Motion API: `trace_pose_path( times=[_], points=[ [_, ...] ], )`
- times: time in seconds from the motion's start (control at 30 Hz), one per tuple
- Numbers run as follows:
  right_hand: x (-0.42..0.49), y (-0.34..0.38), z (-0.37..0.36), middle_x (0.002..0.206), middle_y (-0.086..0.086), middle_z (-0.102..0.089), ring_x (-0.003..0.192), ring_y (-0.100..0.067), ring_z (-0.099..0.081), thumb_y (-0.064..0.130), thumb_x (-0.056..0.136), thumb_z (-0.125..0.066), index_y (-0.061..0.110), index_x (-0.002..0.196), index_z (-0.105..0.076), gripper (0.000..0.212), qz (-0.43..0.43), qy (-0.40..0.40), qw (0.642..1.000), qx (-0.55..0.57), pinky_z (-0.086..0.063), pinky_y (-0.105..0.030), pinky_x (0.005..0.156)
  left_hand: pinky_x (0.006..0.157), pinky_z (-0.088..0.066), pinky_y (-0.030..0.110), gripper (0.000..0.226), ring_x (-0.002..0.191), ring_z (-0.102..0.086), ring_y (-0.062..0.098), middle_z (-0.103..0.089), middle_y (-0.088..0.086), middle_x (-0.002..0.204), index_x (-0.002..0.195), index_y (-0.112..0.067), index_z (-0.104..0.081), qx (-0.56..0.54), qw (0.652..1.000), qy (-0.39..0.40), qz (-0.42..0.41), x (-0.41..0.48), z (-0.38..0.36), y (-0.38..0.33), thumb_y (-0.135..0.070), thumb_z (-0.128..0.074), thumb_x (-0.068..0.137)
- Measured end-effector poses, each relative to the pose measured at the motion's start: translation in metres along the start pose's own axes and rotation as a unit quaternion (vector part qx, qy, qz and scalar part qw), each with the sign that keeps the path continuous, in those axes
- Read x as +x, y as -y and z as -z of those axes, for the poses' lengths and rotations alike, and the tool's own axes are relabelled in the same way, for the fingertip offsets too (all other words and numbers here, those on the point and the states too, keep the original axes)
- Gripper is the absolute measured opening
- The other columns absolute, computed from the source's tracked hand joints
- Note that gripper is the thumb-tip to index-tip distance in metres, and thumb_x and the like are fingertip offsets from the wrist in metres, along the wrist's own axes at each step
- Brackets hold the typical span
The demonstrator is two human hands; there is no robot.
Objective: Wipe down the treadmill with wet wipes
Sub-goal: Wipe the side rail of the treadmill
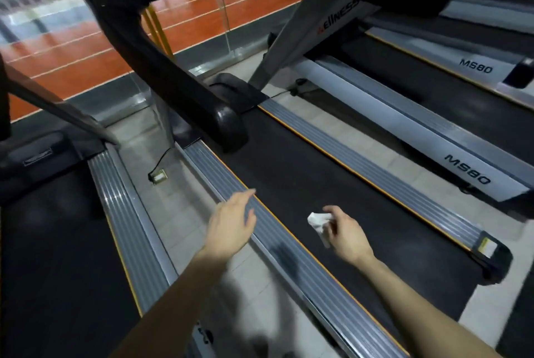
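both bare forearms reach forward from the lower edge of the view. the left hand [231,224] is spread flat, palm down, its fingers [244,196] straight and pointing ahead, holding nothing. the right hand [345,235] is turned inward, its fingers curled and pinching a crumpled white wipe [317,221].
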State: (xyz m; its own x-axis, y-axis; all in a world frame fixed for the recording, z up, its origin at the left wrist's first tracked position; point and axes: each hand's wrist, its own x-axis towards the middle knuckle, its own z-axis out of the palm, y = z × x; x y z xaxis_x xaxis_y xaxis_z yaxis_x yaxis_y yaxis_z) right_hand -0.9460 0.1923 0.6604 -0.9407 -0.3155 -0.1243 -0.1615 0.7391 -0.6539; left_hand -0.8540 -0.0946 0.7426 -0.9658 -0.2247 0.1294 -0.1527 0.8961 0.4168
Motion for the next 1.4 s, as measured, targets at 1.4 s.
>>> trace_pose_path(
  times=[1.4],
  points=[
    [-0.211, -0.429, -0.407, 0.116, -0.001, -0.052, 0.116, -0.025, -0.053, 0.043, 0.103, -0.058, 0.021, 0.129, -0.068, 0.035, -0.465, -0.422, 0.775, -0.079, -0.058, -0.042, 0.085, 0.112, -0.037, 0.044, 0.079, 0.127, -0.046, 0.026, -0.050, 0.002, 0.137, 0.140, -0.021, -0.054, 0.098, 0.690, 0.283, -0.658, -0.081, -0.652, 0.048, -0.079, -0.052, 0.085]
  ],
)
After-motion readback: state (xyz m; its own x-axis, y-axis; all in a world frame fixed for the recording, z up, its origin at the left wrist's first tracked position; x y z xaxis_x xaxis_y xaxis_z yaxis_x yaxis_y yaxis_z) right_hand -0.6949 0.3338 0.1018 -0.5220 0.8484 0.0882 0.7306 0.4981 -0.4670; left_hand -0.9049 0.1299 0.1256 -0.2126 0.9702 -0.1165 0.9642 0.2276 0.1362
